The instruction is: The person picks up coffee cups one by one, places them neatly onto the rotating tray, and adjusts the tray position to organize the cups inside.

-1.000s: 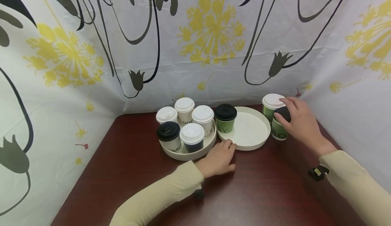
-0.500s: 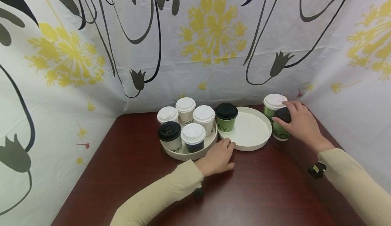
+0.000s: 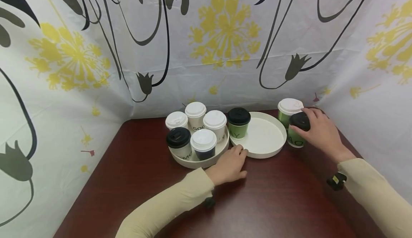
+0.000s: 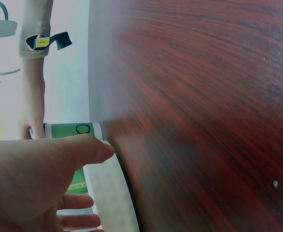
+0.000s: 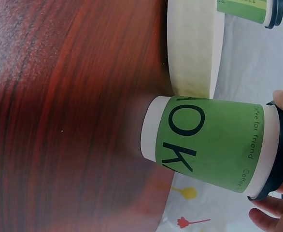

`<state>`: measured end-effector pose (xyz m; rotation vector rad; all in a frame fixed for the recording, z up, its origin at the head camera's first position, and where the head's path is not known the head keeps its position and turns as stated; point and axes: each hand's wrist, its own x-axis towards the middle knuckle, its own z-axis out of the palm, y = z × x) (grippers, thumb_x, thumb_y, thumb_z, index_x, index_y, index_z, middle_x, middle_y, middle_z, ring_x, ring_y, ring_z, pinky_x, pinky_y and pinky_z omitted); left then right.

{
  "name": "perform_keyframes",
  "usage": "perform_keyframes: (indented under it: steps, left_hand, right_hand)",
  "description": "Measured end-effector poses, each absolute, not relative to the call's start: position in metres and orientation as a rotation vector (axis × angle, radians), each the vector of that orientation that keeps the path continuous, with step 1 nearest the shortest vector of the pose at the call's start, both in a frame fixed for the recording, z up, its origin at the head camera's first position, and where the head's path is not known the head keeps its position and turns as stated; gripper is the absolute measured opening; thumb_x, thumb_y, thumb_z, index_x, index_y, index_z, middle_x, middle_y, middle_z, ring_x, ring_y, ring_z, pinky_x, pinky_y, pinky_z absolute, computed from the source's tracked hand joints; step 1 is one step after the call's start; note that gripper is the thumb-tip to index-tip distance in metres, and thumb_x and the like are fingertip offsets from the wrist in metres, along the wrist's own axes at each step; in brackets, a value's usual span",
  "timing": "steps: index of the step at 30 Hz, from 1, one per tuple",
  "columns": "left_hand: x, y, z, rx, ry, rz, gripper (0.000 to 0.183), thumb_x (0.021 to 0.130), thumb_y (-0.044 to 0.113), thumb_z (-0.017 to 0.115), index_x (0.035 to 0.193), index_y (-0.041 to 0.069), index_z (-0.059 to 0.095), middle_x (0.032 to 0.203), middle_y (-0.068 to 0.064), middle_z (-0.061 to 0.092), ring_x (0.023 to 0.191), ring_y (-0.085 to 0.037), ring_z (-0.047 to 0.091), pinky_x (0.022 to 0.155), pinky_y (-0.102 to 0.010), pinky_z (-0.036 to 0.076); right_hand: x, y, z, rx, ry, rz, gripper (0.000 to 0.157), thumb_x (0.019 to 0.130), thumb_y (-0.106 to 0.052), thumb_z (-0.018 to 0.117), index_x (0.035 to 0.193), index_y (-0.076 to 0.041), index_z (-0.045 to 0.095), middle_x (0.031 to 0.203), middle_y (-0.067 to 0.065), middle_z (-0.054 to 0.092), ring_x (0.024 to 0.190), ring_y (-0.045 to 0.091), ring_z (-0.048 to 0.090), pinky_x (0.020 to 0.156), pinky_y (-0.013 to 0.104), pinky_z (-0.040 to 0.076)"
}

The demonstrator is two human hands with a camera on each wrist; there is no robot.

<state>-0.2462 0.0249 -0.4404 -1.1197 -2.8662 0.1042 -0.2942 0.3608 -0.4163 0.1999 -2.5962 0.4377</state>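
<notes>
In the head view, my right hand (image 3: pixel 322 134) holds a green paper coffee cup (image 3: pixel 295 137) by its black lid at the right tray's right side. In the right wrist view, the thumb and fingers lie on opposite edges of that lid (image 5: pixel 276 154). My left hand (image 3: pixel 227 166) rests with its fingertips at the near rim of the right round tray (image 3: pixel 262 138), its thumb apart from the rim. Another green cup with a black lid (image 3: pixel 238 125) stands in this tray's left part. Behind the held cup is a green cup with a white lid (image 3: pixel 289 106).
A second round tray (image 3: pixel 193 164) adjoins on the left and bears several lidded paper cups, among them one with a black lid (image 3: pixel 178 138). Patterned cloth (image 3: pixel 206 59) encloses the dark red table (image 3: pixel 273 195) at the back and sides.
My right fingers and thumb have moved slightly lower and rightward round the black lid. The held cup has hardly shifted. My left hand stays at the tray rim.
</notes>
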Motion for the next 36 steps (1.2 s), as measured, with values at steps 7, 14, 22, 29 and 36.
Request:
perform_keyframes:
  steps: [7,14,22,29,36]
  left_hand:
    - [-0.247,0.025,-0.44,-1.122,-2.878,0.106,0.063,0.087,0.048,0.068,0.133,0.009,0.049,0.12,-0.005,0.051,0.116,-0.018,0.057,0.096,-0.028,0.05]
    - [-0.248,0.026,-0.441,-1.116,-2.877,0.108,0.063,0.087,0.048,0.068,0.133,0.009,0.049,0.121,-0.005,0.051,0.118,-0.019,0.057,0.097,-0.028,0.05]
    - [-0.247,0.026,-0.44,-1.119,-2.869,0.116,0.064,0.087,0.048,0.068,0.133,0.008,0.049,0.121,-0.006,0.051,0.118,-0.019,0.057,0.098,-0.028,0.05]
    - [-0.248,0.025,-0.44,-1.1,-2.877,0.108,0.065,0.086,0.048,0.069,0.135,0.01,0.048,0.118,-0.005,0.051,0.114,-0.019,0.057,0.096,-0.029,0.05]
    - [-0.249,0.024,-0.438,-1.103,-2.873,0.114,0.062,0.087,0.047,0.069,0.134,0.012,0.051,0.115,-0.004,0.051,0.111,-0.018,0.058,0.093,-0.029,0.051]
  right_hand:
    - [-0.294,0.364,-0.415,0.21,-2.58,0.44,0.087,0.076,-0.048,0.08,0.141,0.0,0.047,0.132,0.031,0.051,0.115,0.053,0.05,0.088,0.067,0.04]
    - [-0.292,0.364,-0.412,0.198,-2.588,0.411,0.086,0.074,-0.048,0.081,0.138,-0.001,0.049,0.127,0.032,0.056,0.104,0.056,0.055,0.081,0.065,0.041]
    - [-0.291,0.366,-0.411,0.211,-2.566,0.414,0.083,0.073,-0.047,0.082,0.135,-0.002,0.051,0.121,0.03,0.059,0.102,0.052,0.058,0.077,0.063,0.041]
    - [-0.288,0.363,-0.403,0.25,-2.497,0.411,0.079,0.071,-0.041,0.085,0.132,-0.003,0.053,0.112,0.028,0.062,0.094,0.049,0.061,0.071,0.06,0.043]
    - [-0.284,0.358,-0.392,0.26,-2.464,0.409,0.078,0.07,-0.041,0.085,0.132,-0.005,0.054,0.106,0.028,0.062,0.088,0.049,0.061,0.067,0.059,0.041]
